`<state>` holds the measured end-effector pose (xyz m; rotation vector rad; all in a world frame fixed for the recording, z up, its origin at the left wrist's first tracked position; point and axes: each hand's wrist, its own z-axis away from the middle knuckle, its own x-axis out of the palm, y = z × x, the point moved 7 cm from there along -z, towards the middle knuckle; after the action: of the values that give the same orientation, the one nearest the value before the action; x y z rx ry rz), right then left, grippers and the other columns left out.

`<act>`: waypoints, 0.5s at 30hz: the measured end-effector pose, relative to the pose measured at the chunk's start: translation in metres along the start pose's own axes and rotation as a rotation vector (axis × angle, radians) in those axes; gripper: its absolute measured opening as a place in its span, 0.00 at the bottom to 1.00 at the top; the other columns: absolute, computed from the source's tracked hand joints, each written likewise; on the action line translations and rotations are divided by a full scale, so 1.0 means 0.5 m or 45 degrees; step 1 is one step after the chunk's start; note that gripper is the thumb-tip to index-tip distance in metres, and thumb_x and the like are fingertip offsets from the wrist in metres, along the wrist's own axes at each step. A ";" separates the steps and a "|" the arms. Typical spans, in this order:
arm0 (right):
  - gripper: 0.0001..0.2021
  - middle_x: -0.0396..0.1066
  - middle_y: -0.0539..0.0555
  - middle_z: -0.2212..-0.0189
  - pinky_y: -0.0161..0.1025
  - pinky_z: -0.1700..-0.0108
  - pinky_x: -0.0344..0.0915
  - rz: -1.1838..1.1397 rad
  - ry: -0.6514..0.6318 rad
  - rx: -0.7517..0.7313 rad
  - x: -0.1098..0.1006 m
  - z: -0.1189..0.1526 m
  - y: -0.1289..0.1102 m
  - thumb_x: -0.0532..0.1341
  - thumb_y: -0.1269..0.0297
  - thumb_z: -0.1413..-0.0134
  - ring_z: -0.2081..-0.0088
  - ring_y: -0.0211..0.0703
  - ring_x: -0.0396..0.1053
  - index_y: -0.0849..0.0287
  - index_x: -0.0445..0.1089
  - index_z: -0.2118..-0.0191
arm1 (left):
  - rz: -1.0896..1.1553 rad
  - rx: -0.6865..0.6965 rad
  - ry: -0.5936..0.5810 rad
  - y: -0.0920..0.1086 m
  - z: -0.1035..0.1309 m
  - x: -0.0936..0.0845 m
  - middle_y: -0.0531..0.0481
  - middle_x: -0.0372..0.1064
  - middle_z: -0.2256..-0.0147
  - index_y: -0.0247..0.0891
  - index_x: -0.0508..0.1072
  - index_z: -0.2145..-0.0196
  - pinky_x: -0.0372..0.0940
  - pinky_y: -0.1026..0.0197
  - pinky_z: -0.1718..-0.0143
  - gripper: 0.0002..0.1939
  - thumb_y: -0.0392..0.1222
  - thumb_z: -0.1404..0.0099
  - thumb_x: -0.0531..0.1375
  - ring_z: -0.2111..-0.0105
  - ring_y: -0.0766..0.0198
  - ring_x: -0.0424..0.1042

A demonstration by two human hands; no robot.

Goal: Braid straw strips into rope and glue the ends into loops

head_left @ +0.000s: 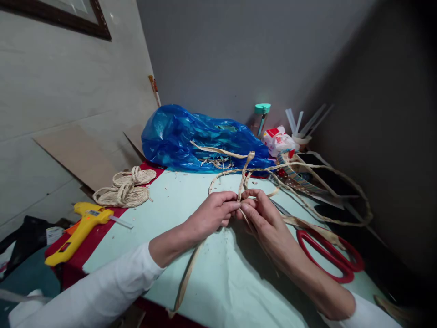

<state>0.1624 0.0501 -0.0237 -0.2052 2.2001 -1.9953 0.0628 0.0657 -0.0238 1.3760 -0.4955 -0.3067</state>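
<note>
Both hands meet over the middle of the pale green table cover (pixel 164 218). My left hand (pixel 218 210) pinches a braided straw cord (pixel 241 180) between thumb and fingertips. Right beside it, my right hand (pixel 261 212) is closed on the same cord at its lower part. The cord rises upright above the fingers, and a long braided length loops off to the right. One flat loose strand (pixel 187 278) hangs down below my left wrist; another strand (pixel 221 150) sticks out to the upper left. The exact spot between the fingertips is partly hidden.
A yellow glue gun (pixel 80 232) and coiled straw sandals (pixel 128 189) lie at left. Behind stands a crumpled blue plastic bag (pixel 191 132). Red-handled scissors (pixel 327 255) lie by my right forearm. A jar with a green lid (pixel 262 109) and a cup of glue sticks (pixel 302 139) stand at back right.
</note>
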 end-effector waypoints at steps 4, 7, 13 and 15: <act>0.05 0.67 0.47 0.73 0.35 0.69 0.57 0.580 -0.013 -0.204 -0.006 -0.001 -0.026 0.52 0.63 0.35 0.73 0.38 0.63 0.55 0.57 0.56 | -0.451 0.128 0.267 0.016 0.007 -0.029 0.56 0.57 0.80 0.35 0.66 0.78 0.52 0.65 0.74 0.12 0.41 0.39 0.57 0.77 0.70 0.56; 0.04 0.69 0.50 0.74 0.36 0.71 0.54 1.031 0.042 -0.359 -0.009 0.002 -0.042 0.52 0.67 0.35 0.75 0.40 0.63 0.57 0.61 0.63 | -0.731 0.206 0.447 0.030 0.016 -0.039 0.54 0.63 0.79 0.36 0.70 0.79 0.55 0.63 0.71 0.12 0.40 0.40 0.57 0.75 0.67 0.61; 0.10 0.66 0.52 0.78 0.39 0.71 0.49 1.599 0.216 -0.920 0.026 0.049 -0.093 0.54 0.75 0.39 0.72 0.43 0.59 0.59 0.67 0.71 | -0.389 0.107 0.474 0.026 0.019 -0.040 0.55 0.60 0.83 0.34 0.71 0.79 0.52 0.65 0.78 0.12 0.42 0.41 0.60 0.82 0.70 0.57; 0.11 0.65 0.52 0.79 0.39 0.72 0.49 1.670 0.224 -1.065 0.043 0.063 -0.104 0.54 0.77 0.39 0.73 0.42 0.58 0.61 0.68 0.72 | -0.170 0.035 0.412 0.013 0.015 -0.038 0.57 0.56 0.85 0.33 0.72 0.77 0.49 0.66 0.81 0.11 0.43 0.42 0.61 0.84 0.72 0.53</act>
<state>0.1475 0.0097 0.0246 1.0486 2.1075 -0.3928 0.0422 0.0697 -0.0193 1.4553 -0.1408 -0.1805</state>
